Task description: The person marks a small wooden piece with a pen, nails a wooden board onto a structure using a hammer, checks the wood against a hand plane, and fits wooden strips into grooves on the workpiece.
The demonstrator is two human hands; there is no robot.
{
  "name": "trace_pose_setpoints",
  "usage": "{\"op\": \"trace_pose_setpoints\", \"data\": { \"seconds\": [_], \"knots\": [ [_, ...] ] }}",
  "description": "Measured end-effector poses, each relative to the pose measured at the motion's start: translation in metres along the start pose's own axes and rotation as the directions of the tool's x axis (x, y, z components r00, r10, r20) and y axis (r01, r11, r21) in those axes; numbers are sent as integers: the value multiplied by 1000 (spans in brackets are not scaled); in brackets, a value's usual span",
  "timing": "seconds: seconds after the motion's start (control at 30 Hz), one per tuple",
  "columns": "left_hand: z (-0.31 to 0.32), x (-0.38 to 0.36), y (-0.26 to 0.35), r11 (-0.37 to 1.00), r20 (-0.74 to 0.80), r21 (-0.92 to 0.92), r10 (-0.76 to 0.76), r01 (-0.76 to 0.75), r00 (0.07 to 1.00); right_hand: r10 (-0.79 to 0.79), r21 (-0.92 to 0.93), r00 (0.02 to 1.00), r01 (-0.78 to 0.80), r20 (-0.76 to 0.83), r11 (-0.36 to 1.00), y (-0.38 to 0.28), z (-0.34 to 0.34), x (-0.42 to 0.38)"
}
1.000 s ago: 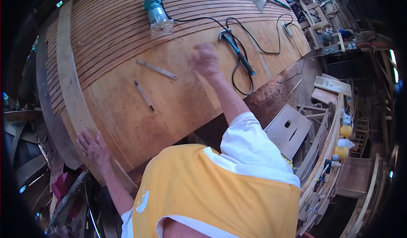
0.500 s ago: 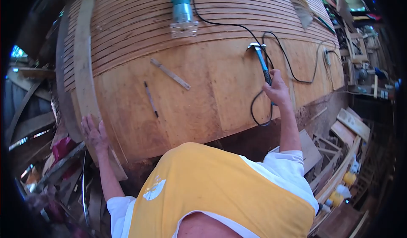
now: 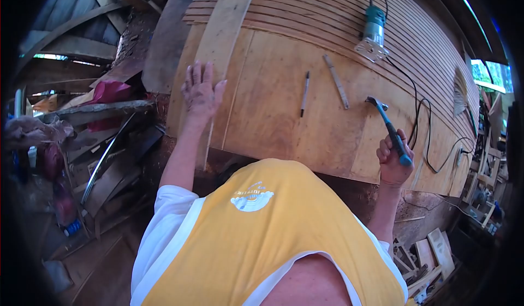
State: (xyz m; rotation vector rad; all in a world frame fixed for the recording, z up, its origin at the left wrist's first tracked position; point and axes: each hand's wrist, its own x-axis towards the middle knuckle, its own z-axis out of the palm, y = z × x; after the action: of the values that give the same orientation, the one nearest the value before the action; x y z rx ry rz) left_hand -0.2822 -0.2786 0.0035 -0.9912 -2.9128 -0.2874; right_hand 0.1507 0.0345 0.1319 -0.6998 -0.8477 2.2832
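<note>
My left hand [image 3: 202, 94] lies with fingers spread on a long pale wooden board [image 3: 228, 22], which runs across the left part of a wooden panel [image 3: 273, 99]. In my right hand [image 3: 394, 161] is a claw hammer [image 3: 386, 119] with a blue and black handle. Its head points away from me, over the panel's right half. A dark pen [image 3: 305, 94] and a thin flat strip [image 3: 335, 82] rest on the panel between my hands. Farther back stands a teal power tool, like a trim router [image 3: 374, 29], with a clear base.
A black cord [image 3: 416, 107] trails over the panel's right side. Near the far right edge lies a brush-like broom [image 3: 461, 94]. Scrap wood [image 3: 112, 180] and a red cloth or bag [image 3: 112, 92] are piled at the left; more wood pieces [image 3: 436, 254] lie at lower right.
My view has turned, so the panel sits farther right. My right hand has drawn the hammer away from the cord and nearer to me. My left hand remains on the board, fingers more spread.
</note>
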Motion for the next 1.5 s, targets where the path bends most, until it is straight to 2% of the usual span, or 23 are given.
{"op": "trace_pose_setpoints", "data": {
  "seconds": [0.07,0.1,0.17,0.2,0.23,0.3,0.37,0.43,0.5,0.57,0.6,0.63,0.7,0.8,0.9,1.03,1.13,1.2,1.3,1.33,1.37,1.43,1.5],
  "knots": [
    [2,0,-1,1000,11,-13,-1,1,1000,-110,-42,994,111,8,993,19,33,2],
    [2,1,-2,1000,14,-16,1,0,1000,-164,-323,986,142,-40,936,25,34,7],
    [2,0,-1,1000,24,-23,5,-4,1000,-303,-786,949,124,-84,606,41,18,19],
    [2,0,-2,1000,29,-26,5,-4,1000,-343,-868,937,122,-59,482,47,17,25],
    [1,1,-4,999,34,-32,7,-6,999,-403,-955,913,172,63,241,52,19,30],
    [0,3,-10,998,35,-52,42,-40,999,-417,-935,849,221,325,-279,64,42,45],
    [-4,7,-17,995,51,-74,72,-68,996,-400,-845,842,116,363,-522,72,59,64],
    [-6,14,-18,988,84,-125,99,-88,992,-497,-844,776,83,389,-531,70,55,91],
    [-7,14,-17,988,76,-130,98,-88,992,-508,-741,687,65,519,-669,44,54,114],
    [-8,15,-18,988,61,-127,98,-90,993,-514,-720,621,119,591,-684,9,43,132],
    [-7,15,-17,988,48,-130,95,-88,994,-576,-748,585,81,571,-659,-5,24,140],
    [-5,14,-18,988,36,-130,85,-79,996,-654,-835,621,2,432,-550,-17,6,145],
    [0,14,-20,988,28,-136,81,-76,996,-723,-955,645,38,247,-293,-31,-3,141],
    [2,15,-18,988,22,-133,81,-77,996,-764,-964,588,181,266,-196,-38,-26,147],
    [2,15,-17,991,31,-112,73,-69,997,-631,-977,766,204,123,58,-54,-45,164],
    [-1,15,-14,995,35,-85,63,-59,997,-698,-773,713,483,74,412,-31,-14,197],
    [1,15,-15,991,-13,-96,95,-95,995,-612,-506,777,590,147,629,-11,34,215],
    [6,17,-20,986,-28,-135,100,-103,995,-580,-390,796,596,173,702,10,93,217],
    [23,21,-37,961,-83,-234,133,-149,988,-533,-372,800,599,274,709,52,183,214],
    [28,23,-44,946,-104,-275,147,-170,984,-550,-339,749,660,369,671,66,202,224],
    [30,25,-49,929,-104,-322,159,-184,982,-507,-280,768,624,392,729,82,224,228],
    [27,29,-59,882,-96,-422,190,-213,977,-490,-278,806,580,332,766,117,265,239],
    [14,28,-61,904,-29,-381,197,-193,980,-455,-336,837,541,303,771,153,294,251]
  ]
}}
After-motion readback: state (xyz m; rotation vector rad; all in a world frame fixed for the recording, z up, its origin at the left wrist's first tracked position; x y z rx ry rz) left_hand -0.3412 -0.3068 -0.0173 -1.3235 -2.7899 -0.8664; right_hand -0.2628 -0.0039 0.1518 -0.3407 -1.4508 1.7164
